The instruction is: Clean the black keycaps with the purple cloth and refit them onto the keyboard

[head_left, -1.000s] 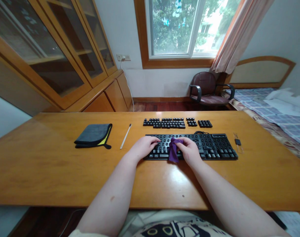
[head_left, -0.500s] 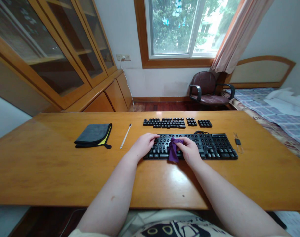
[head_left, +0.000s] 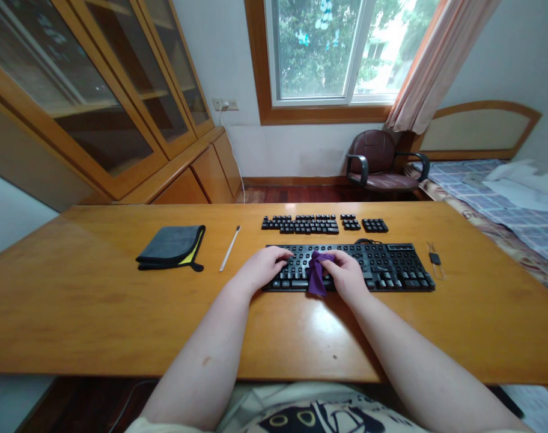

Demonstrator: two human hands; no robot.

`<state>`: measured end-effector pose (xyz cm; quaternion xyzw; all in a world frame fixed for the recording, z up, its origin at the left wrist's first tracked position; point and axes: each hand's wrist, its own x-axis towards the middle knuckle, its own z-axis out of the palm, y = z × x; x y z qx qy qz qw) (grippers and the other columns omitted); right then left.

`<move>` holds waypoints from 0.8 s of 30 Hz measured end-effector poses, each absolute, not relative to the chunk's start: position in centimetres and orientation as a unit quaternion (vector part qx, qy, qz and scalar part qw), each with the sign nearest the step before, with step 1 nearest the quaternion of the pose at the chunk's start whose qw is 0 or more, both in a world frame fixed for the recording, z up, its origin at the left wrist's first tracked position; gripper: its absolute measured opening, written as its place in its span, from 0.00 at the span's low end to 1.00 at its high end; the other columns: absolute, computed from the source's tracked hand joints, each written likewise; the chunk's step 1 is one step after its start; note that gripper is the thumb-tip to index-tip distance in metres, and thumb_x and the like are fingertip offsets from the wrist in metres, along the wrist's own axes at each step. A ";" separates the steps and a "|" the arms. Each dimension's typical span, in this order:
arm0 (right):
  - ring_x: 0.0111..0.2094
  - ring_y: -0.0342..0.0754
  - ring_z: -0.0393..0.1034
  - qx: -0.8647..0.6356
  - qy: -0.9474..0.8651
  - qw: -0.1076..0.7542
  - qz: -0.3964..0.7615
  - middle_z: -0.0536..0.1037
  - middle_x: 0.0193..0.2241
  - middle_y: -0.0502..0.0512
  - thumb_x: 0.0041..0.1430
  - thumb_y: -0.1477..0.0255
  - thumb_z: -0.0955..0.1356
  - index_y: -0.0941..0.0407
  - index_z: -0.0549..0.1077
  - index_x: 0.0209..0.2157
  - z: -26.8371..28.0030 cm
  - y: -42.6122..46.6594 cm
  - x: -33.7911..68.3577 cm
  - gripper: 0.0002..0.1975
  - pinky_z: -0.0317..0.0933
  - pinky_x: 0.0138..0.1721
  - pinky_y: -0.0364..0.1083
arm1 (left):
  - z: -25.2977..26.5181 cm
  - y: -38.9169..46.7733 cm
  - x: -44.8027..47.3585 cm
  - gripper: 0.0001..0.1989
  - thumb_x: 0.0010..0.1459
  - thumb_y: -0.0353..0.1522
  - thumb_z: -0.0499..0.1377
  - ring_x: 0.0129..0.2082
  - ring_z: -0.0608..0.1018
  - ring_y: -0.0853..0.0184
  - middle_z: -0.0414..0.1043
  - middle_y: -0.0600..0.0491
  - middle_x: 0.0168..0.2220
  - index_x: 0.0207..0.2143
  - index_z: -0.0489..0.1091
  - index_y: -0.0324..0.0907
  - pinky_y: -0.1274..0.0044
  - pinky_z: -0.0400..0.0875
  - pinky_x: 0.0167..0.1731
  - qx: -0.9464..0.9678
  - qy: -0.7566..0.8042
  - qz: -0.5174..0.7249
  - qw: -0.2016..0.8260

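Note:
A black keyboard (head_left: 393, 269) lies on the desk before me; many of its keycaps are off, leaving small key stems across the middle and left. My right hand (head_left: 348, 275) pinches a crumpled purple cloth (head_left: 316, 278) between thumb and fingers, over the keyboard's middle. The cloth hangs down across the front row of keys. At the keyboard's left end rests my left hand (head_left: 265, 266), its fingers stretched over the keys and the thumb slightly apart, with nothing visible in them. Removed keycaps (head_left: 310, 225) stand in grouped rows behind the keyboard.
A folded grey cloth (head_left: 170, 245) with a yellow inside lies at the left, beside a thin white brush (head_left: 229, 249). A wire keycap puller (head_left: 435, 258) is right of the keyboard. Beyond the wooden desk (head_left: 98, 300) stands an armchair (head_left: 377, 159).
My left hand's fingers have shifted slightly right and toward me over the keyboard. The right hand and the purple cloth look almost unmoved.

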<state>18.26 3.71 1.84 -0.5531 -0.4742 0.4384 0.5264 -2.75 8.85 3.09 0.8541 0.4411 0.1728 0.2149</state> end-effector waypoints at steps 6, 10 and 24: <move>0.25 0.46 0.67 -0.555 -0.477 0.524 0.436 0.76 0.25 0.53 0.46 0.64 0.70 0.57 0.75 0.30 1.7 3.8 18.3 0.11 0.64 0.27 0.44 | 2.8 9.0 -2.7 0.15 0.54 0.28 0.55 0.45 0.74 0.64 0.74 0.53 0.44 0.44 0.72 0.45 0.73 0.66 0.48 0.855 0.440 0.161 0.224; 0.25 0.46 0.68 -0.556 -0.476 0.523 0.436 0.76 0.25 0.53 0.45 0.63 0.70 0.57 0.75 0.30 1.8 3.8 18.2 0.12 0.64 0.27 0.45 | 3.0 9.0 -2.7 0.14 0.53 0.28 0.56 0.43 0.75 0.65 0.76 0.54 0.42 0.42 0.73 0.46 0.73 0.67 0.47 0.853 0.445 0.147 0.230; 0.24 0.46 0.67 -0.552 -0.496 0.518 0.426 0.76 0.25 0.53 0.47 0.63 0.69 0.57 0.75 0.31 1.2 3.9 18.5 0.13 0.63 0.27 0.45 | 3.4 8.8 -2.7 0.14 0.53 0.28 0.56 0.42 0.76 0.65 0.76 0.54 0.41 0.41 0.74 0.45 0.74 0.68 0.45 0.850 0.451 0.147 0.230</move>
